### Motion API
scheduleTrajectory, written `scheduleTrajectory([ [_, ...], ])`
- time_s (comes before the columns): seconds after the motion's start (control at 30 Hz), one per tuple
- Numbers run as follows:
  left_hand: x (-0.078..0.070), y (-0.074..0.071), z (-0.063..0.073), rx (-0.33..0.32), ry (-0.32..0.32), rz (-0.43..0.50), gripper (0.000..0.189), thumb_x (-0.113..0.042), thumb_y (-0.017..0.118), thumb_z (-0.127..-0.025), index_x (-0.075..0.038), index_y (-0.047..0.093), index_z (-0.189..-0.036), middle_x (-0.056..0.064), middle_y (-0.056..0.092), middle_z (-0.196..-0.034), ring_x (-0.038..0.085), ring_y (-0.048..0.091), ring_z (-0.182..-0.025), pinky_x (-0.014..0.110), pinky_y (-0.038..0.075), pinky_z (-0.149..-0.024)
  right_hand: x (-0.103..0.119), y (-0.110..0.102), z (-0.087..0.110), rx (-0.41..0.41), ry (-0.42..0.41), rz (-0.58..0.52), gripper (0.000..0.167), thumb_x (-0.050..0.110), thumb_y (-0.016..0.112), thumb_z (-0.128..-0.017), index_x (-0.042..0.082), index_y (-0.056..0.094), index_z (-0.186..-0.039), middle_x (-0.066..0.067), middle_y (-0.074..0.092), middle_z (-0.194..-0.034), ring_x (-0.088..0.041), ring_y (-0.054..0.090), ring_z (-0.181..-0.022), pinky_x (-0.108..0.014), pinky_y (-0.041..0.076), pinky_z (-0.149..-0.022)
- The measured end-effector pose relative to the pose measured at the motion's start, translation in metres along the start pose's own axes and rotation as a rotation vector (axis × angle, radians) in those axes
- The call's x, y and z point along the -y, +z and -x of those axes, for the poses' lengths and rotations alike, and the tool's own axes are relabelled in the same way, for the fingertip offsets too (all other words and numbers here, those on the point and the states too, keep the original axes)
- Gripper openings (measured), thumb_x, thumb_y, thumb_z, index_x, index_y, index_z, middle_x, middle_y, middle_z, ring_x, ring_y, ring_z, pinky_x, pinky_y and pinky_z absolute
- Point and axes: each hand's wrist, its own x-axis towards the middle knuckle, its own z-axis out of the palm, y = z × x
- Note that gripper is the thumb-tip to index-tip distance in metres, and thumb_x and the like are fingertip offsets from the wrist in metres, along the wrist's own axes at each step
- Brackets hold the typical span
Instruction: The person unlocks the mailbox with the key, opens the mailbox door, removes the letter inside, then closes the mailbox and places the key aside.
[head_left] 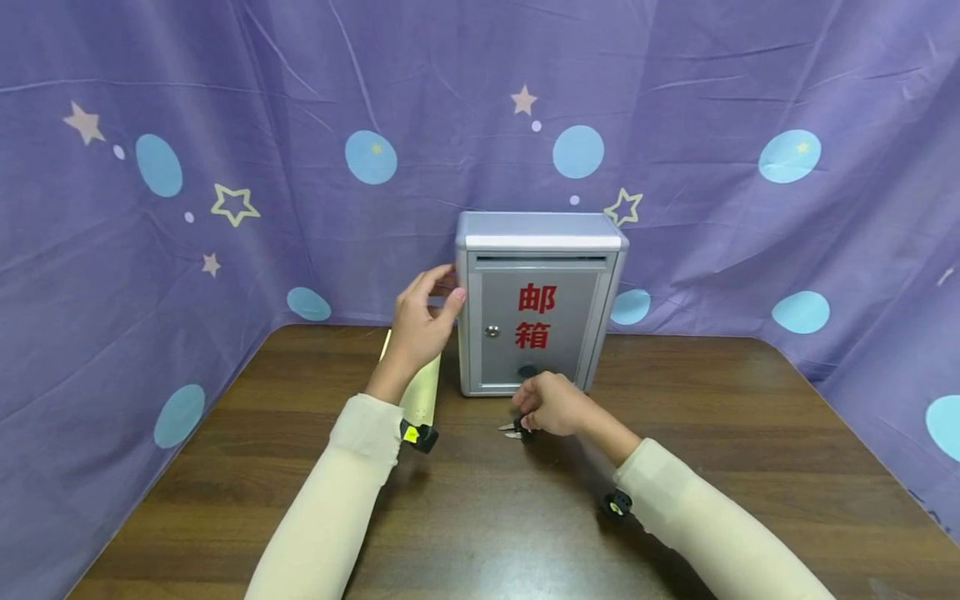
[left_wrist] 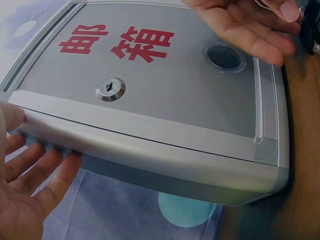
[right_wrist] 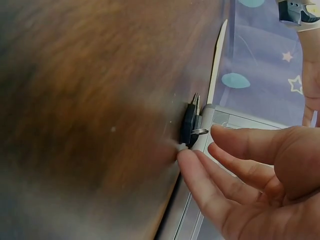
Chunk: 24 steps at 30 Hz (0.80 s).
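Observation:
A grey metal mailbox with red characters stands upright on the table. A round keyhole lock is set in its door. My left hand touches the mailbox's left side, thumb at the front edge and loosely straight fingers along the side wall. Low in front of the mailbox, my right hand reaches down to a small bunch of keys with black heads and a metal ring. Its thumb and fingertips are parted around the ring side of the keys, which lie on the table.
A pale yellow flat item lies on the brown wooden table, left of the mailbox and partly behind my left arm. The mailbox has a slot near its top and a small round window low on its door. A purple patterned curtain hangs behind.

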Motion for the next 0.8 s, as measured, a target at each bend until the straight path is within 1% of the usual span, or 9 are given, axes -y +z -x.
scheduleTrajectory([
  [0.03, -0.006, -0.001, 0.000, 0.001, 0.000, -0.002, 0.036, 0.004, 0.065, -0.095, 0.014, 0.059, -0.129, 0.030, 0.065, -0.114, 0.043, 0.066, -0.099, 0.051, 0.060, -0.075, 0.000, 0.000, 0.000, -0.004, -0.001, 0.013, 0.024, -0.003, 0.081, -0.080, 0.003, 0.075, -0.103, -0.004, 0.075, -0.089, -0.012, 0.068, -0.081, -0.028, 0.058, -0.072],
  [0.13, -0.006, -0.002, 0.001, 0.002, 0.000, 0.008, 0.037, 0.001, 0.067, -0.095, 0.012, 0.060, -0.130, 0.028, 0.066, -0.114, 0.041, 0.067, -0.099, 0.050, 0.060, -0.075, 0.001, 0.002, 0.001, -0.011, -0.015, 0.040, 0.024, 0.000, 0.082, -0.081, 0.004, 0.075, -0.103, -0.003, 0.075, -0.090, -0.012, 0.068, -0.082, -0.031, 0.058, -0.076],
  [0.17, -0.002, -0.002, 0.000, 0.002, 0.002, 0.015, 0.038, -0.001, 0.068, -0.095, 0.011, 0.060, -0.131, 0.027, 0.066, -0.115, 0.039, 0.067, -0.100, 0.049, 0.061, -0.075, 0.001, 0.002, 0.001, -0.013, -0.023, 0.049, 0.024, 0.001, 0.082, -0.081, 0.005, 0.075, -0.104, -0.002, 0.075, -0.090, -0.012, 0.068, -0.083, -0.032, 0.058, -0.077],
  [0.27, 0.016, 0.000, -0.001, 0.006, 0.001, 0.033, 0.040, -0.007, 0.069, -0.097, 0.006, 0.061, -0.133, 0.023, 0.067, -0.117, 0.037, 0.068, -0.101, 0.048, 0.061, -0.076, 0.000, 0.004, 0.002, -0.018, -0.037, 0.063, 0.023, 0.003, 0.082, -0.081, 0.005, 0.076, -0.104, -0.002, 0.076, -0.091, -0.012, 0.069, -0.084, -0.033, 0.059, -0.078],
  [0.4, 0.018, -0.001, 0.000, 0.011, -0.001, 0.018, 0.038, -0.010, 0.068, -0.098, 0.003, 0.062, -0.133, 0.018, 0.068, -0.116, 0.031, 0.068, -0.100, 0.041, 0.061, -0.076, -0.002, 0.003, 0.003, -0.022, -0.056, 0.067, 0.022, 0.004, 0.082, -0.082, 0.004, 0.076, -0.103, -0.003, 0.076, -0.092, -0.014, 0.070, -0.086, -0.034, 0.059, -0.080],
  [0.53, 0.019, -0.004, 0.003, 0.020, -0.004, -0.007, 0.038, -0.012, 0.067, -0.099, 0.002, 0.061, -0.134, 0.017, 0.067, -0.116, 0.030, 0.067, -0.100, 0.037, 0.061, -0.076, -0.003, 0.001, 0.004, -0.022, -0.055, 0.055, 0.021, 0.005, 0.081, -0.084, 0.004, 0.076, -0.104, -0.003, 0.076, -0.096, -0.016, 0.071, -0.091, -0.035, 0.059, -0.083],
  [0.67, 0.018, -0.004, 0.007, 0.036, -0.007, -0.037, 0.040, -0.014, 0.064, -0.100, 0.001, 0.059, -0.136, 0.017, 0.066, -0.115, 0.033, 0.066, -0.100, 0.040, 0.062, -0.077, -0.004, -0.004, 0.007, -0.027, -0.075, 0.038, 0.017, 0.007, 0.077, -0.089, 0.002, 0.075, -0.105, -0.002, 0.076, -0.094, -0.014, 0.071, -0.089, -0.035, 0.059, -0.081],
  [0.73, 0.016, -0.004, 0.010, 0.022, 0.005, -0.058, 0.037, -0.013, 0.064, -0.100, 0.002, 0.059, -0.133, 0.017, 0.065, -0.113, 0.032, 0.067, -0.099, 0.041, 0.061, -0.078, -0.005, -0.007, 0.010, -0.039, -0.094, 0.034, 0.016, 0.009, 0.075, -0.091, 0.001, 0.075, -0.105, -0.002, 0.076, -0.092, -0.014, 0.070, -0.088, -0.036, 0.059, -0.080],
  [0.8, 0.012, -0.004, 0.014, -0.017, 0.028, -0.089, 0.031, -0.010, 0.063, -0.099, 0.004, 0.062, -0.126, 0.017, 0.065, -0.108, 0.031, 0.066, -0.095, 0.042, 0.061, -0.079, -0.005, -0.010, 0.012, -0.057, -0.114, 0.041, 0.017, 0.012, 0.074, -0.093, 0.001, 0.075, -0.105, -0.002, 0.076, -0.092, -0.014, 0.071, -0.088, -0.038, 0.059, -0.081],
])
